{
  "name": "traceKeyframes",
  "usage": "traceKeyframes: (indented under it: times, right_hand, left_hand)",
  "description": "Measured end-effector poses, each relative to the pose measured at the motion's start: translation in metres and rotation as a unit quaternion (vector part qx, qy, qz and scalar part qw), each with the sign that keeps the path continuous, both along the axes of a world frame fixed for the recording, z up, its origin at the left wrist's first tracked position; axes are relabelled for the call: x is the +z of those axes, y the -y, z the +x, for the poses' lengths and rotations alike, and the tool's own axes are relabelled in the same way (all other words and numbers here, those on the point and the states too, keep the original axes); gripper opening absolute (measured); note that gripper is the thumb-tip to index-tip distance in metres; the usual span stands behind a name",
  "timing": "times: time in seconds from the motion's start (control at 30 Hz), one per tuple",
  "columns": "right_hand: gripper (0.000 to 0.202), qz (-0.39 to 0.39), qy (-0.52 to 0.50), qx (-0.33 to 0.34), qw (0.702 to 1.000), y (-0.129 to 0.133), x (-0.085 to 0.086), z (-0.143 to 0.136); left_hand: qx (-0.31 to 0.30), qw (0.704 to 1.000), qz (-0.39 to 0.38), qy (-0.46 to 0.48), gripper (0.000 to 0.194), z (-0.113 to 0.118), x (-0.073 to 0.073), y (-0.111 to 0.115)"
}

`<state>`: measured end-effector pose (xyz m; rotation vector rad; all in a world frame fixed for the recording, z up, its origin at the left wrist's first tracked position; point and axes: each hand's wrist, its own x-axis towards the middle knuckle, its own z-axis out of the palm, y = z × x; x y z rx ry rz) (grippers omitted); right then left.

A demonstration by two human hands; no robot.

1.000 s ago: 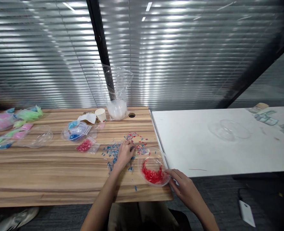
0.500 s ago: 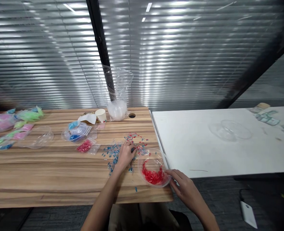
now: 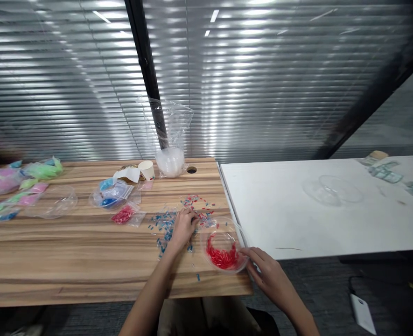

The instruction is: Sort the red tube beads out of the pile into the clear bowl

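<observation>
My left hand [image 3: 184, 225] rests low over a scatter of small blue pieces [image 3: 164, 221] and red pieces [image 3: 202, 217] on the wooden table. Its fingers are curled together among them, and whatever they pinch is too small to make out. My right hand [image 3: 267, 270] has its thumb and fingers closed on the near right rim of a clear plastic bowl [image 3: 206, 261]. Inside this bowl, many small red pieces [image 3: 223, 258] lie heaped toward the near side. The bowl sits at the table's right edge, just right of my left hand.
Left of the scatter are a bag of red pieces [image 3: 122, 214] and a clear bowl holding bags [image 3: 111, 193]. Behind stand a paper cup [image 3: 146, 170] and a bagged white bowl [image 3: 170, 162]. Colourful bags [image 3: 41, 169] lie far left. A white table [image 3: 272, 205] adjoins at right.
My left hand's fingers have shifted slightly, and the dark piece seen at their tips is no longer visible. My right hand stays on the bowl's rim.
</observation>
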<state>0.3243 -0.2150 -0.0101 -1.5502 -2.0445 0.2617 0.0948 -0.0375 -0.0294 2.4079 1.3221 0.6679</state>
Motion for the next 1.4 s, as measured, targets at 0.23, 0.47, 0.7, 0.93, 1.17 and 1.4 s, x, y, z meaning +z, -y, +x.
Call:
traceKeyframes:
  times: [0.23, 0.47, 0.7, 0.93, 1.17, 1.4]
  right_hand:
    - [0.031, -0.005, -0.003, 0.0, 1.0, 0.0002, -0.0009, -0.0014]
    - [0.031, -0.012, -0.009, -0.003, 1.0, -0.0013, 0.0012, -0.0029]
    - [0.031, -0.012, -0.003, 0.001, 1.0, -0.0012, 0.0046, -0.0034]
    - [0.032, -0.017, -0.008, 0.002, 1.0, 0.0, 0.0002, -0.0028]
    - [0.032, -0.011, -0.009, -0.004, 1.0, 0.0003, 0.0012, -0.0043]
    - [0.034, -0.005, 0.004, -0.006, 1.0, 0.0007, -0.0012, -0.0043]
  left_hand:
    - [-0.002, 1.0, -0.007, 0.005, 0.008, 0.0005, -0.002, -0.0015]
    - [0.001, 0.999, -0.009, 0.034, 0.013, -0.0001, -0.0028, -0.0027]
    - [0.007, 0.995, -0.01, 0.103, 0.017, 0.0009, 0.0004, -0.0018]
    - [0.003, 0.985, -0.028, 0.173, 0.014, 0.002, 0.0036, -0.0016]
    - [-0.001, 0.975, -0.048, 0.217, 0.014, 0.0016, 0.0046, -0.0029]
    - [0.01, 0.962, -0.075, 0.262, 0.014, 0.0005, 0.0027, -0.0043]
